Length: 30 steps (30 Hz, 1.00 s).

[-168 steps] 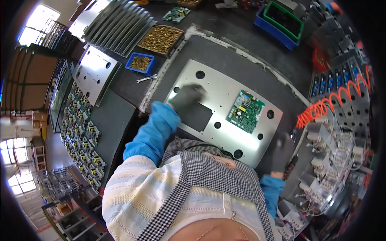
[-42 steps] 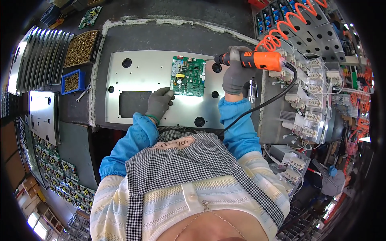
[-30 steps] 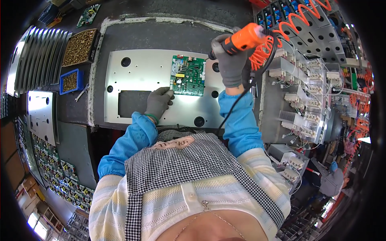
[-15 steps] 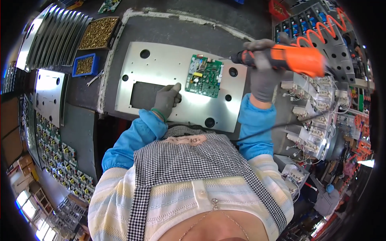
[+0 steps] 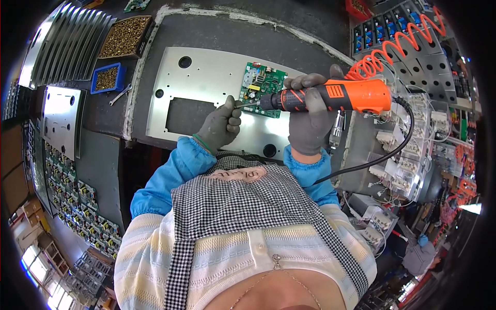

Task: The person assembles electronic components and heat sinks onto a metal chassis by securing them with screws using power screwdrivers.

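My right hand (image 5: 311, 116), in a grey glove, grips an orange and black electric screwdriver (image 5: 356, 96) held level, its bit pointing left. The bit's tip meets the pinched thumb and fingers of my left hand (image 5: 221, 124), also gloved in grey. Whatever small piece sits in that pinch is too hidden to name. Both hands are over a silvery metal plate (image 5: 201, 77) with round holes and a rectangular cut-out. A green circuit board (image 5: 263, 80) lies on the plate's right half, partly covered by the screwdriver.
Left of the plate are a box of brass-coloured fasteners (image 5: 125, 37), a blue bin (image 5: 107, 78) of similar pieces and a wrench (image 5: 121, 95). Stacked metal panels (image 5: 67, 49) stand beyond. A black cord (image 5: 382, 159) trails from the screwdriver. An orange coiled hose (image 5: 382, 56) hangs at right.
My right hand has brought the screwdriver left and down, from beyond the circuit board to my left fingers. My left hand has turned slightly, its pinch now at the bit.
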Tool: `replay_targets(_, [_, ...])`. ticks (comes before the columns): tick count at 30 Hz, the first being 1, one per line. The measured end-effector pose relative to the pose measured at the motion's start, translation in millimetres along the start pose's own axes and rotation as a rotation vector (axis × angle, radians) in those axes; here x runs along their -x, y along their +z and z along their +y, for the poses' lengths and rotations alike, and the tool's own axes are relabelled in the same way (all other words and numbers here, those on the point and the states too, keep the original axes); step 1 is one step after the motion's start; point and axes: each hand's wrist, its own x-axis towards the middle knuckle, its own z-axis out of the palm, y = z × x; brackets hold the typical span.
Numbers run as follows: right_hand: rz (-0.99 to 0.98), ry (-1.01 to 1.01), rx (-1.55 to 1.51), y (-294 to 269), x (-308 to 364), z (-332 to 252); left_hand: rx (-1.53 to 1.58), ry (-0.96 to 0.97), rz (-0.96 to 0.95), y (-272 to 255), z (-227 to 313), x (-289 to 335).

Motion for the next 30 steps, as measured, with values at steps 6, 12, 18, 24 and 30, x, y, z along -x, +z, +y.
replay_targets(6, [0.058,0.011,0.014,5,3,4,-0.016,0.008,0.023,6,-3,3])
replay_targets(12, [0.212,0.004,0.082,15,5,3,0.065,0.03,0.151,21,-6,5])
replay_targets(18, [0.165,-0.009,0.12,13,7,8,0.152,0.003,0.169,19,-10,0])
replay_targets(24, [0.085,0.0,0.225,4,13,29,-0.007,-0.02,0.344,-19,-14,-4])
replay_targets(30, [0.056,0.064,0.241,6,26,41,0.049,0.048,0.362,-29,-17,-6])
